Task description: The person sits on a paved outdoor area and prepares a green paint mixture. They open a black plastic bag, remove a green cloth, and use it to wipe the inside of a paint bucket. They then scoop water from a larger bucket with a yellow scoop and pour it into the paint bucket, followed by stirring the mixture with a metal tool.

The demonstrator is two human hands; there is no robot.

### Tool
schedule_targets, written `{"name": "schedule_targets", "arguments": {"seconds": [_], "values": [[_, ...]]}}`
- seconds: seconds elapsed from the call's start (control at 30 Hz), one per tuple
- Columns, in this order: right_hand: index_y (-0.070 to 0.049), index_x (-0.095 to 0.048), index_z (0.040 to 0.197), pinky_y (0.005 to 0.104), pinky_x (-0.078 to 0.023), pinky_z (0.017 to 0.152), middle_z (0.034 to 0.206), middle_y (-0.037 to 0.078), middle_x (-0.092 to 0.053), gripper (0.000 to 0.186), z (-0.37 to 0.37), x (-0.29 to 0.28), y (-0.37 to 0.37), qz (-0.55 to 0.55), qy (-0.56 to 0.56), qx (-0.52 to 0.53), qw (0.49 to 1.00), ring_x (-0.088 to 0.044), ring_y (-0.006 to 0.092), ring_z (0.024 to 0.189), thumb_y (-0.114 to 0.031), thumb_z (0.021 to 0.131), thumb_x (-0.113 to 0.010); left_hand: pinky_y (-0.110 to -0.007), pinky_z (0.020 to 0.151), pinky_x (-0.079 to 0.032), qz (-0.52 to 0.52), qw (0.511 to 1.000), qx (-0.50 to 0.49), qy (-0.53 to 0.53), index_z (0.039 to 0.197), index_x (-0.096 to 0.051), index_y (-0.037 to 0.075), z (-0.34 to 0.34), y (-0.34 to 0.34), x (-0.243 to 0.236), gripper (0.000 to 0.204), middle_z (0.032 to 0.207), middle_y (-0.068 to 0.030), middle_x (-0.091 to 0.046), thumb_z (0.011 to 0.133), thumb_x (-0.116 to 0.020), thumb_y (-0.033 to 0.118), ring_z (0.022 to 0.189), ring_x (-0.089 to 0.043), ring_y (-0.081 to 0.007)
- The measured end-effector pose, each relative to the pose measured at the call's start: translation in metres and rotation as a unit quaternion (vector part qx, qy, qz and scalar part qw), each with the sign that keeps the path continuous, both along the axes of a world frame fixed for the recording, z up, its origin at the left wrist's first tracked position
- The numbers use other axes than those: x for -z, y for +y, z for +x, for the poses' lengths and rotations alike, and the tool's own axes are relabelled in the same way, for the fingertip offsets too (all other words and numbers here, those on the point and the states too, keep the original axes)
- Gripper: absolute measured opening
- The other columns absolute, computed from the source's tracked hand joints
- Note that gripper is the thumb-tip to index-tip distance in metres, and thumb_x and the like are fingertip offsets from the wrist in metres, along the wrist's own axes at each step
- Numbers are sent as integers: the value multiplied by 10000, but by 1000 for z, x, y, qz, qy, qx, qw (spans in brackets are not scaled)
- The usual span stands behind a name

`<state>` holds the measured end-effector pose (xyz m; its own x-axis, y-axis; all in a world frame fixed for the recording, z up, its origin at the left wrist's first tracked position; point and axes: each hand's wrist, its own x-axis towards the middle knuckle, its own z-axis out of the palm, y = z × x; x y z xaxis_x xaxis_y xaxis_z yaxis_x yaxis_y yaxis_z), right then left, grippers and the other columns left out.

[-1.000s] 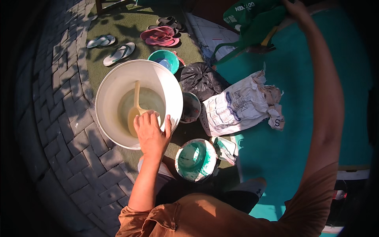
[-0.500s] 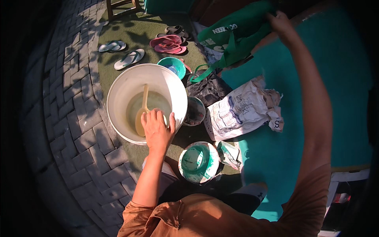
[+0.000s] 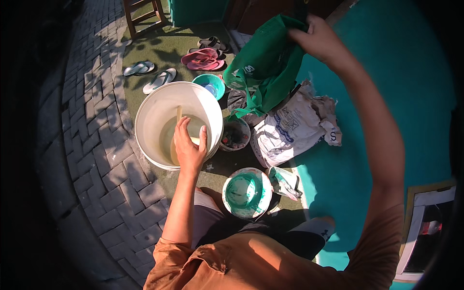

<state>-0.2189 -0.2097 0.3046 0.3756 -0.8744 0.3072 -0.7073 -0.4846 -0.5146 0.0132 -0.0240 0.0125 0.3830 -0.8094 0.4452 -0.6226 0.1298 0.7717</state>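
Note:
My right hand [image 3: 323, 41] is raised at the upper right, its fingers pinching the top edge of a green fabric tote bag [image 3: 270, 60]. The bag hangs with its straps dangling beside a crumpled white paper sack [image 3: 290, 126]. My left hand [image 3: 190, 142] is over the near side of a large white bucket [image 3: 215, 108], fingers apart and thumb spread. Inside the bucket is cloudy liquid [image 3: 195, 126] with a pale yellow dipper [image 3: 179, 114] leaning in it, partly hidden behind my left hand. I see nothing gripped in that hand.
A paint-smeared white bucket [image 3: 265, 207] holding green paint stands near my legs, beside a small white container [image 3: 284, 183]. A small pail [image 3: 236, 134] with mixed items and a teal basin [image 3: 220, 82] flank the large bucket. Sandals [image 3: 203, 59] lie behind; grey paving [image 3: 108, 154] runs left.
My right hand has brought the tote bag left and lower, partly over the black plastic bag. My left hand has lifted slightly, its fingers pointing more upward.

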Motion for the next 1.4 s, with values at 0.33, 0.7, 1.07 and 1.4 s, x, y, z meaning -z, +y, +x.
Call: {"name": "schedule_targets", "arguments": {"seconds": [0.33, 0.7, 1.07, 1.4], "values": [[48, -604, 1060, 277, -467, 640, 799, 31, -622, 327, 36, 11, 95, 144, 56, -22, 988, -565, 93, 732, -171, 824, -659, -364, 1027, -443, -17, 868, 341, 362, 1375, -447, 8, -50, -34, -72, 799, 1287, -145, -592, 684, -840, 85, 1186, -577, -234], [102, -598, 826, 423, -500, 556, 669, 230, -615, 471, 31, 28, 108, 59, 177, 3, 982, -650, 328, 617, -357, 749, -673, -298, 810, -517, -7, 835, 307, 457, 1115, -620, 15, -89, 0, -62, 363, 988, -64, -699, 817, -786, 139, 872, -648, -148], [106, -621, 925, 436, -537, 706, 803, 251, -663, 440, -16, 43, 155, 49, 266, 24, 963, -677, 363, 759, -310, 784, -646, -341, 900, -477, 51, 843, 356, 400, 1214, -527, 15, -166, 39, -13, 462, 1099, -89, -657, 857, -751, 205, 996, -613, -197], [85, -515, 1131, 419, -517, 746, 872, 225, -661, 459, -144, 68, 236, 125, 164, 178, 962, -667, 351, 823, -213, 810, -652, -395, 1077, -400, 129, 798, 453, 375, 1318, -443, -14, -182, 48, 27, 581, 1335, -197, -548, 867, -743, 196, 1302, -493, -284]]}}
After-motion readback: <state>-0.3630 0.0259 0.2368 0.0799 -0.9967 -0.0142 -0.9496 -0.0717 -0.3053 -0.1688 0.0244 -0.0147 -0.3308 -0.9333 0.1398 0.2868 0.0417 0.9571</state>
